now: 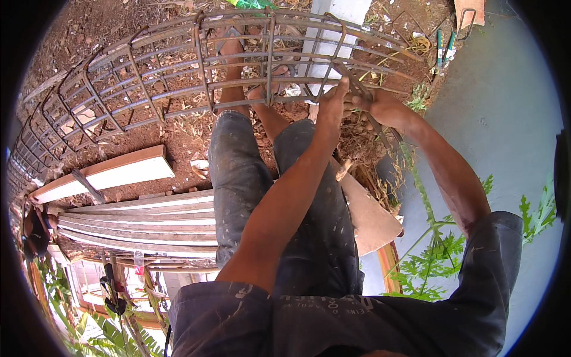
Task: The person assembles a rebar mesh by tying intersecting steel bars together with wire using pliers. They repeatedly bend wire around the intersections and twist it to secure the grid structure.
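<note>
Left hand (pixel 333 104) gripping a cage (pixel 178 77) bar; right hand (pixel 372 104) clenched on a hook tool (pixel 380 128) beside it.

Paint-flecked dark shirt and trousers

Outdoor work site, daylight, hard sun with sharp shadows.

Ground (pixel 148 134): bare reddish-brown soil, strewn with dry leaves, twigs and straw-like litter.

Wall (pixel 511 119): smooth pale grey-blue surface filling the right side, unadorned.

Timber: one white-painted plank (pixel 113 172) lying flat on the soil at left; a stack of long boards (pixel 143 223) just below it; a flat brown board piece (pixel 372 220) near the wall; a white slab (pixel 333 30) at the top edge.

Tools: green-handled cutters (pixel 443 49) on the ground at upper right, beside loose wire loops (pixel 416 38).

Vegetation: papaya-type leaves (pixel 434 262) against the wall at lower right; broad green leaves (pixel 101 333) at lower left.
</note>
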Tool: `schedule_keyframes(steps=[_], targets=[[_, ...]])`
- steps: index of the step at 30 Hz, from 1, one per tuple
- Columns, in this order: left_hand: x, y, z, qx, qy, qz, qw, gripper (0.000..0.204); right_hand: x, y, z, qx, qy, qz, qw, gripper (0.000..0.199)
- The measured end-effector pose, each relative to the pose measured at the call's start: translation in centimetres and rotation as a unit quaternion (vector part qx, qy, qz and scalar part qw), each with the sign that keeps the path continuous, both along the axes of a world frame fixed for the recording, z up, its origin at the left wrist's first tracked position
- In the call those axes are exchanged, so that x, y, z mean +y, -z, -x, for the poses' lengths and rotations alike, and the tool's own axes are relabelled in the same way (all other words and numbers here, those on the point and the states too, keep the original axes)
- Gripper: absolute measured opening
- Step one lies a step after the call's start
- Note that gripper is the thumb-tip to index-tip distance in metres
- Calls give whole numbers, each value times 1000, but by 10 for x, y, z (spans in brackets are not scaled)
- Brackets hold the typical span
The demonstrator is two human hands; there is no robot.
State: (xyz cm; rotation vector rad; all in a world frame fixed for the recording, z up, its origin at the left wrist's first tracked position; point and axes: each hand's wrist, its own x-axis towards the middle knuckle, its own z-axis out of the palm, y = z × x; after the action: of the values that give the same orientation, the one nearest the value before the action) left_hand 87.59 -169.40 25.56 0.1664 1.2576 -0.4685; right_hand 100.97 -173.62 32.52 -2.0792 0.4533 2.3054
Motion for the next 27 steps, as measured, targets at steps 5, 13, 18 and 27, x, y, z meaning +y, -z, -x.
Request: schedule_keyframes(steps=[5,13,18,27], targets=[[-19,12,-4,-62,-123,97,986,45,-16,-12,14,6,91,48,995,37],[-16,24,13,-59,-219,113,967,49,-48,4,63,-78,137,9,987,48],[-24,15,-40,40,-224,42,973,37,-26,-29,16,-81,-81,-47,992,39],[1,-14,-100,241,-294,67,923,31,-24,-23,-40,-226,-644,-86,726,24]])
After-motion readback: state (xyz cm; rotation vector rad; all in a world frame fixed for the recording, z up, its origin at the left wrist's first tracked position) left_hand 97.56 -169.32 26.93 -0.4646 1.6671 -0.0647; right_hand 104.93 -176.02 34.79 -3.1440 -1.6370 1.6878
